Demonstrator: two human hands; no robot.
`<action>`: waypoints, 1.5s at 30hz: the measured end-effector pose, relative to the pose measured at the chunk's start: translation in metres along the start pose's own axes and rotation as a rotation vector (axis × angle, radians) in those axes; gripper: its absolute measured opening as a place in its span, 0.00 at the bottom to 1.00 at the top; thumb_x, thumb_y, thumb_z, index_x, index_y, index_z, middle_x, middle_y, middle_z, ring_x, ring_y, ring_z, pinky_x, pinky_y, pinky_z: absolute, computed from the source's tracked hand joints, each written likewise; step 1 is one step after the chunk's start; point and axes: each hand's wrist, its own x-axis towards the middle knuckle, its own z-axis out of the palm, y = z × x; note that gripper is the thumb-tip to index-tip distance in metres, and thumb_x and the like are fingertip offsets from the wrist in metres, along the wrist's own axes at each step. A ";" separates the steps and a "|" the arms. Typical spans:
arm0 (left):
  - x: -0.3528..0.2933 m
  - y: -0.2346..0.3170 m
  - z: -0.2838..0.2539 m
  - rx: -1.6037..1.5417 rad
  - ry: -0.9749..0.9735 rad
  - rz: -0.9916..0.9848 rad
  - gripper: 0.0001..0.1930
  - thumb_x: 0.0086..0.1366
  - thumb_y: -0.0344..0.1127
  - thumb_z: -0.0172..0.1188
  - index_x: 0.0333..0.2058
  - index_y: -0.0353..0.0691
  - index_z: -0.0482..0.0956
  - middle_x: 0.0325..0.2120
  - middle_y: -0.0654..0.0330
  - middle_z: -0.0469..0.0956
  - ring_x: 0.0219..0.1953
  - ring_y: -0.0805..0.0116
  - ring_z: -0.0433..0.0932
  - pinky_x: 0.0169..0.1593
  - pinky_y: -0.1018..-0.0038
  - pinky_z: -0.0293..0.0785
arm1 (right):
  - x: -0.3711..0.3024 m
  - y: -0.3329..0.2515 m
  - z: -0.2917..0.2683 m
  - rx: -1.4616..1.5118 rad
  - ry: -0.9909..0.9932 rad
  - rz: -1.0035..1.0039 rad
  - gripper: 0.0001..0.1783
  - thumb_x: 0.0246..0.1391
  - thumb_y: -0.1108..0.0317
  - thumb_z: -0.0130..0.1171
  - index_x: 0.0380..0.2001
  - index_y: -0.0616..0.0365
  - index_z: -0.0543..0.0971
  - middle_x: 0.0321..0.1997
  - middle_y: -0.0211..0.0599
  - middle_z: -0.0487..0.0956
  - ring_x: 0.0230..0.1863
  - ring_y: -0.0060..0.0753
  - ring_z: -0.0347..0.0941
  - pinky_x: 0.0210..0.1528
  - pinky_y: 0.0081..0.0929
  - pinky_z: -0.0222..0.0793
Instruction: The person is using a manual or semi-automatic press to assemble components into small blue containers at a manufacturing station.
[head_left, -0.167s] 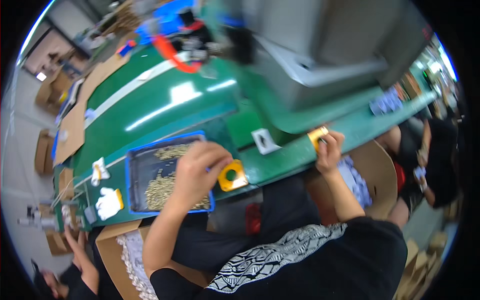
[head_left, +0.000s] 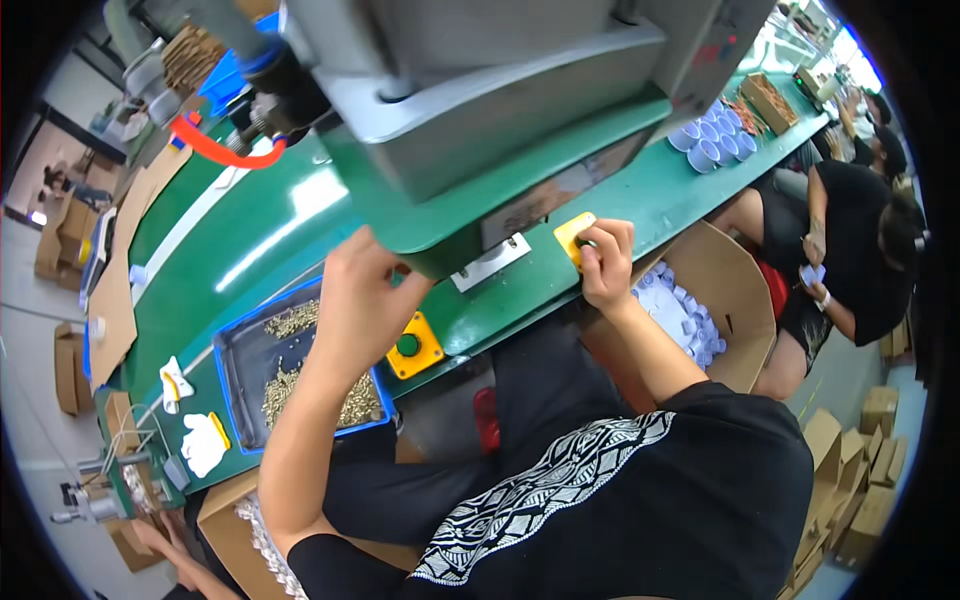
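My left hand (head_left: 358, 305) is raised over the right edge of a blue-rimmed tray (head_left: 225, 375) of small brass-coloured parts. Its thumb and forefinger come together beside the machine's green lower plate; what they may hold is hidden. A yellow push-button box (head_left: 428, 348) with a dark green button sits just below those fingertips, apart from them. My right hand (head_left: 608, 265) is closed at a second yellow push-button box (head_left: 568, 232), its thumb and curled fingers at the button. Between the hands, a pale metal plate (head_left: 492, 264) lies on the bench under the machine.
A large grey machine (head_left: 520, 130) overhangs the green bench, with a red hose (head_left: 225, 152) at its left. Pale purple cups (head_left: 712, 140) stand at the far right. White gloves (head_left: 205, 445) lie left of the tray. A carton (head_left: 735, 300) holds purple pieces; a co-worker (head_left: 850, 220) sits beyond it.
The whole view has shifted, bringing the machine lower and further left. My left hand has moved up from beside the left button box toward the machine. My right hand stays at its button box.
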 end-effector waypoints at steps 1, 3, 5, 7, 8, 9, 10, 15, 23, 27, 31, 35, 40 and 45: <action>0.009 0.006 0.011 -0.098 -0.034 -0.061 0.12 0.54 0.26 0.70 0.39 0.35 0.84 0.37 0.50 0.83 0.41 0.54 0.82 0.42 0.65 0.78 | -0.007 -0.001 -0.006 0.007 -0.002 0.010 0.09 0.56 0.72 0.55 0.39 0.62 0.78 0.44 0.47 0.75 0.46 0.47 0.68 0.51 0.38 0.66; 0.026 0.004 0.016 -0.176 -0.058 -0.109 0.12 0.54 0.26 0.69 0.39 0.35 0.84 0.38 0.50 0.83 0.41 0.53 0.82 0.42 0.64 0.78 | -0.008 -0.003 -0.007 0.022 0.017 0.009 0.09 0.55 0.73 0.56 0.39 0.62 0.78 0.43 0.47 0.75 0.45 0.47 0.68 0.49 0.38 0.66; 0.034 -0.015 0.024 -0.045 -0.098 0.016 0.16 0.58 0.34 0.72 0.44 0.36 0.84 0.39 0.54 0.85 0.41 0.61 0.83 0.44 0.67 0.78 | -0.008 -0.005 -0.006 0.031 0.008 0.006 0.09 0.55 0.73 0.56 0.39 0.63 0.78 0.44 0.47 0.75 0.46 0.48 0.68 0.50 0.38 0.66; 0.039 -0.030 0.030 0.032 -0.101 0.070 0.18 0.60 0.39 0.74 0.46 0.37 0.84 0.39 0.57 0.86 0.40 0.65 0.83 0.45 0.68 0.79 | -0.005 -0.006 -0.004 0.053 0.001 -0.009 0.09 0.55 0.73 0.56 0.40 0.63 0.78 0.44 0.47 0.75 0.46 0.48 0.69 0.50 0.38 0.67; 0.041 -0.034 0.032 0.113 -0.059 0.210 0.19 0.61 0.40 0.73 0.48 0.38 0.84 0.42 0.55 0.86 0.43 0.62 0.83 0.48 0.66 0.79 | -0.007 -0.006 -0.004 0.051 0.000 0.012 0.10 0.55 0.74 0.56 0.40 0.63 0.78 0.44 0.47 0.75 0.46 0.48 0.69 0.51 0.39 0.67; 0.043 -0.037 0.034 0.201 -0.018 0.347 0.20 0.61 0.42 0.73 0.49 0.38 0.83 0.44 0.54 0.85 0.46 0.58 0.83 0.51 0.64 0.78 | -0.009 -0.006 -0.004 0.054 -0.001 0.031 0.10 0.54 0.74 0.56 0.40 0.62 0.78 0.44 0.47 0.75 0.46 0.48 0.69 0.51 0.39 0.66; 0.046 -0.037 0.035 0.242 0.027 0.429 0.16 0.58 0.42 0.70 0.42 0.41 0.84 0.38 0.53 0.85 0.39 0.53 0.83 0.44 0.61 0.80 | -0.009 -0.003 -0.006 0.033 -0.006 0.027 0.10 0.55 0.74 0.56 0.41 0.62 0.78 0.45 0.47 0.75 0.47 0.48 0.69 0.51 0.39 0.66; 0.058 -0.055 0.065 0.325 -0.005 0.472 0.08 0.54 0.42 0.65 0.25 0.45 0.84 0.23 0.53 0.83 0.27 0.52 0.85 0.31 0.60 0.82 | -0.020 0.004 -0.008 0.028 -0.005 0.053 0.09 0.55 0.72 0.57 0.39 0.61 0.79 0.45 0.47 0.76 0.47 0.50 0.69 0.52 0.43 0.65; 0.057 -0.021 0.051 0.244 0.025 0.266 0.10 0.55 0.41 0.63 0.22 0.42 0.82 0.20 0.52 0.83 0.25 0.51 0.85 0.29 0.61 0.82 | -0.015 -0.001 -0.007 0.037 -0.013 0.013 0.09 0.57 0.71 0.54 0.40 0.62 0.78 0.45 0.45 0.76 0.47 0.47 0.67 0.51 0.39 0.65; 0.061 -0.024 0.049 0.269 0.007 0.286 0.08 0.54 0.39 0.63 0.23 0.41 0.82 0.21 0.52 0.82 0.26 0.49 0.85 0.28 0.60 0.81 | -0.014 0.000 -0.007 0.033 -0.011 0.010 0.09 0.58 0.71 0.54 0.40 0.62 0.78 0.45 0.45 0.75 0.47 0.47 0.67 0.50 0.38 0.66; 0.062 -0.030 0.052 0.306 0.040 0.363 0.06 0.52 0.37 0.63 0.24 0.41 0.82 0.22 0.51 0.82 0.26 0.47 0.84 0.28 0.60 0.81 | -0.019 0.004 -0.007 0.023 -0.053 0.051 0.11 0.61 0.68 0.52 0.42 0.63 0.77 0.47 0.49 0.75 0.49 0.48 0.68 0.55 0.41 0.65; 0.060 -0.034 0.057 0.278 0.035 0.379 0.05 0.52 0.35 0.63 0.24 0.41 0.83 0.22 0.51 0.82 0.27 0.46 0.84 0.27 0.59 0.80 | -0.019 0.003 -0.007 0.021 -0.044 0.041 0.11 0.62 0.67 0.52 0.42 0.63 0.77 0.47 0.49 0.75 0.49 0.48 0.68 0.55 0.41 0.65; 0.067 -0.042 0.057 0.261 0.060 0.446 0.05 0.53 0.34 0.63 0.27 0.41 0.83 0.23 0.52 0.82 0.29 0.46 0.84 0.28 0.57 0.80 | -0.016 0.002 -0.007 0.021 -0.042 0.028 0.11 0.62 0.67 0.51 0.42 0.63 0.77 0.46 0.48 0.75 0.48 0.48 0.68 0.54 0.41 0.65; 0.072 -0.044 0.054 0.221 -0.027 0.472 0.06 0.57 0.36 0.62 0.30 0.41 0.83 0.27 0.51 0.82 0.30 0.47 0.84 0.31 0.57 0.80 | -0.012 -0.004 -0.006 0.009 -0.047 0.027 0.10 0.63 0.68 0.51 0.42 0.63 0.76 0.46 0.49 0.74 0.48 0.48 0.67 0.54 0.41 0.64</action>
